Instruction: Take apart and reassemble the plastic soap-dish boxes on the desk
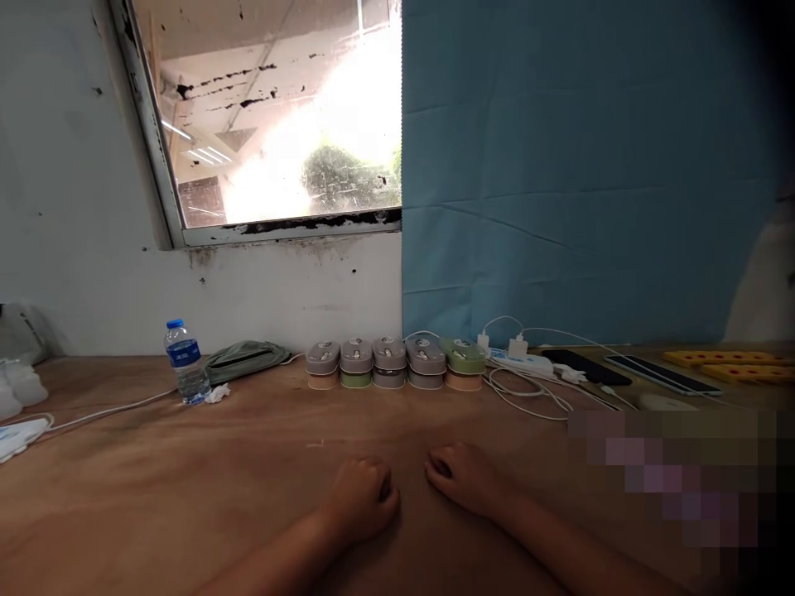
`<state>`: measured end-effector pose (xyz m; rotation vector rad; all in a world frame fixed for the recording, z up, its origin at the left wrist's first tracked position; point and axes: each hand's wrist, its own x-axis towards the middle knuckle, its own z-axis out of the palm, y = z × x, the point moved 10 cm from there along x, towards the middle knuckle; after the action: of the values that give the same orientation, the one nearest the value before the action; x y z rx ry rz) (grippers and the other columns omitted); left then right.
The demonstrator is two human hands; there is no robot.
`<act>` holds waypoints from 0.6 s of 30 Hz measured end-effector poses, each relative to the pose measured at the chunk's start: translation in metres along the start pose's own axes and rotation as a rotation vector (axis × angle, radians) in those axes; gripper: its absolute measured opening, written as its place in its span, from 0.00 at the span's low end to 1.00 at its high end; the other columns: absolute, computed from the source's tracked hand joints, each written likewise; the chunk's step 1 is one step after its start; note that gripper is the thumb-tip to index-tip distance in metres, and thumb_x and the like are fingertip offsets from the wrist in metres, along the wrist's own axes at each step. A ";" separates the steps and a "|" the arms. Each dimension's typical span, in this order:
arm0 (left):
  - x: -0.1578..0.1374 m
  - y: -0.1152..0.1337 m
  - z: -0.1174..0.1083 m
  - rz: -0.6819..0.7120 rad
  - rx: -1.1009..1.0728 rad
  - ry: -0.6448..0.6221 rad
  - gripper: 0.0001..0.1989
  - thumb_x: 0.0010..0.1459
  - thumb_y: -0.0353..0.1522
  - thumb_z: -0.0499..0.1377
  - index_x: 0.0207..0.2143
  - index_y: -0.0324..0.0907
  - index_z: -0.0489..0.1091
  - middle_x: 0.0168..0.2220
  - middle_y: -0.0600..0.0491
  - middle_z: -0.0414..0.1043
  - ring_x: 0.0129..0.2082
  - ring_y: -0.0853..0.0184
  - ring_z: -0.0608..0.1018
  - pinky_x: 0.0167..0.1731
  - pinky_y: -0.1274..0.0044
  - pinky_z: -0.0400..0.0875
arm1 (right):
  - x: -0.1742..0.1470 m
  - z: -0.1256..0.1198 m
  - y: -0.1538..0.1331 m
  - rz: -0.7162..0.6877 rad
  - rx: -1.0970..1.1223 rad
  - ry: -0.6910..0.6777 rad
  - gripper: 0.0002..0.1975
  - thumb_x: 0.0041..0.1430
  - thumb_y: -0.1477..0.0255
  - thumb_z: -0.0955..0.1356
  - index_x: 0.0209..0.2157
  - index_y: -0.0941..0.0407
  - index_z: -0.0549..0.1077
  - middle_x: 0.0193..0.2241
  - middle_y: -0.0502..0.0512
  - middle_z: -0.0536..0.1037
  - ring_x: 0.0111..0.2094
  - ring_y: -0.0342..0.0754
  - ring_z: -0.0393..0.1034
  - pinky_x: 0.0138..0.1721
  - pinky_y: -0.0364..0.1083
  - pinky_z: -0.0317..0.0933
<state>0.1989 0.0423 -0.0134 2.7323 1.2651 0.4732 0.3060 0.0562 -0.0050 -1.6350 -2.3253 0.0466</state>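
Observation:
Both forearms rest on the brown wooden table [248,463]. My left hand [363,499] lies on the tabletop with its fingers curled into a loose fist, and nothing shows in it. Beside it, a short gap to the right, my right hand [463,476] rests with fingers and thumb curled in, also with nothing visible inside. Beyond the hands, against the wall, stands a row of several small oval lidded boxes. A grey-lidded box [388,364] is in the middle of the row, and a green-lidded box [463,362] stands at its right end. Neither hand touches them.
Left of the boxes are a green pouch [248,361], a water bottle [186,364] and crumpled tissue [217,393]. On the right lie a power strip [520,362] with chargers, looping white cables [527,401], a phone [662,375] and yellow pieces [745,374]. Pixelation hides the lower right.

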 end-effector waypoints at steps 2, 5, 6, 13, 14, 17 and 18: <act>0.002 -0.004 -0.001 -0.018 0.017 -0.007 0.11 0.53 0.34 0.48 0.25 0.40 0.67 0.26 0.51 0.69 0.25 0.67 0.70 0.24 0.77 0.55 | 0.003 0.001 0.005 0.038 -0.020 0.012 0.16 0.54 0.68 0.60 0.18 0.58 0.69 0.20 0.54 0.74 0.22 0.45 0.64 0.23 0.42 0.44; 0.002 -0.006 0.001 -0.030 0.036 -0.014 0.11 0.53 0.33 0.48 0.26 0.40 0.67 0.27 0.51 0.70 0.26 0.67 0.70 0.25 0.78 0.55 | 0.006 0.002 0.009 0.072 -0.034 0.026 0.16 0.54 0.68 0.60 0.17 0.58 0.69 0.20 0.54 0.75 0.22 0.45 0.65 0.22 0.43 0.43; 0.002 -0.005 0.002 -0.031 0.039 -0.015 0.11 0.53 0.33 0.48 0.26 0.40 0.67 0.28 0.51 0.70 0.26 0.67 0.70 0.25 0.78 0.56 | 0.006 0.002 0.010 0.074 -0.034 0.029 0.16 0.54 0.68 0.60 0.17 0.58 0.69 0.20 0.54 0.75 0.22 0.45 0.65 0.23 0.43 0.43; 0.007 -0.007 -0.017 0.088 0.047 0.140 0.05 0.51 0.32 0.50 0.30 0.41 0.64 0.30 0.51 0.68 0.31 0.65 0.68 0.32 0.75 0.59 | 0.001 0.002 0.009 0.038 0.009 0.019 0.15 0.55 0.69 0.59 0.18 0.57 0.68 0.20 0.53 0.74 0.22 0.44 0.64 0.23 0.42 0.45; 0.012 -0.016 -0.026 0.103 0.068 0.207 0.06 0.50 0.31 0.51 0.32 0.41 0.63 0.32 0.51 0.68 0.33 0.64 0.68 0.35 0.74 0.60 | 0.000 0.001 0.008 0.029 0.017 0.016 0.15 0.55 0.69 0.59 0.19 0.57 0.68 0.21 0.52 0.74 0.23 0.43 0.64 0.23 0.41 0.45; 0.033 -0.063 -0.059 0.038 0.162 0.437 0.11 0.49 0.31 0.52 0.37 0.39 0.62 0.38 0.47 0.65 0.40 0.60 0.66 0.43 0.69 0.57 | -0.002 0.002 0.007 0.001 0.042 0.005 0.13 0.54 0.71 0.59 0.19 0.57 0.67 0.21 0.51 0.73 0.23 0.43 0.64 0.24 0.41 0.46; 0.042 -0.085 -0.070 -0.020 0.188 0.507 0.13 0.49 0.31 0.52 0.39 0.39 0.61 0.40 0.46 0.64 0.43 0.58 0.65 0.45 0.68 0.57 | -0.002 0.003 0.008 -0.006 0.052 0.005 0.13 0.54 0.71 0.59 0.19 0.57 0.66 0.20 0.51 0.73 0.23 0.42 0.63 0.24 0.41 0.46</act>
<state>0.1404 0.1265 0.0448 2.8505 1.5024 1.1568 0.3127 0.0576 -0.0096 -1.6014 -2.3062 0.1006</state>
